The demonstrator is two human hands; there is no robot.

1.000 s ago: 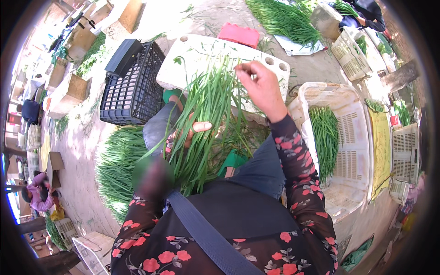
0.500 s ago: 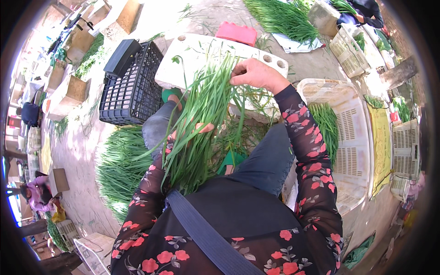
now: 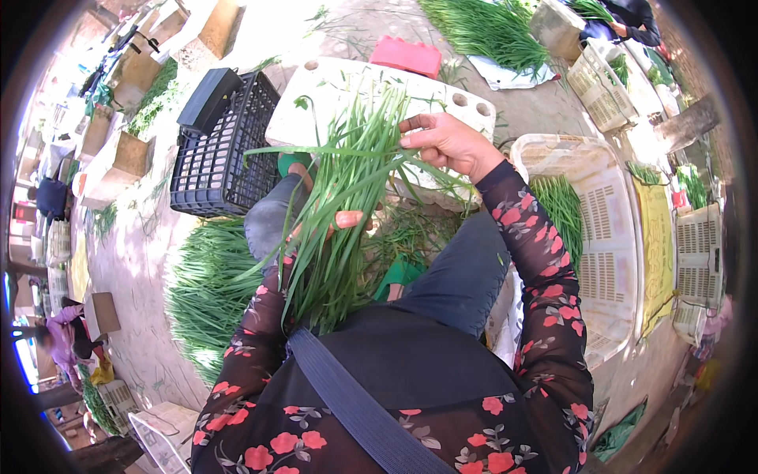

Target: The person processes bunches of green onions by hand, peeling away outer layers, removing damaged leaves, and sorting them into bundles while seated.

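Note:
A thick bunch of long green chives (image 3: 355, 170) lies across my left hand (image 3: 347, 220), whose fingers curl round its middle; the leaves cover most of that hand. Its upper ends reach over a white block (image 3: 316, 91) with round holes, and the lower ends hang toward my lap. At the bunch's right side, my right hand (image 3: 454, 146) is closed in a pinch on chive leaves at its edge. One long leaf sticks out sideways to the left across the bunch. Loose leaves (image 3: 403, 229) are scattered below, between my legs.
A black crate (image 3: 221, 150) stands left, above a large chive pile (image 3: 205, 292). To the right is a pale plastic basket (image 3: 604, 237) with chives inside. A pink block (image 3: 407, 57) sits behind the white one. More chives (image 3: 489, 35) lie farther back, near another person (image 3: 632, 24).
My right hand has shifted slightly down and turned, its fingers more visible. A long leaf now juts out to the left across the bunch. The left hand keeps its hold.

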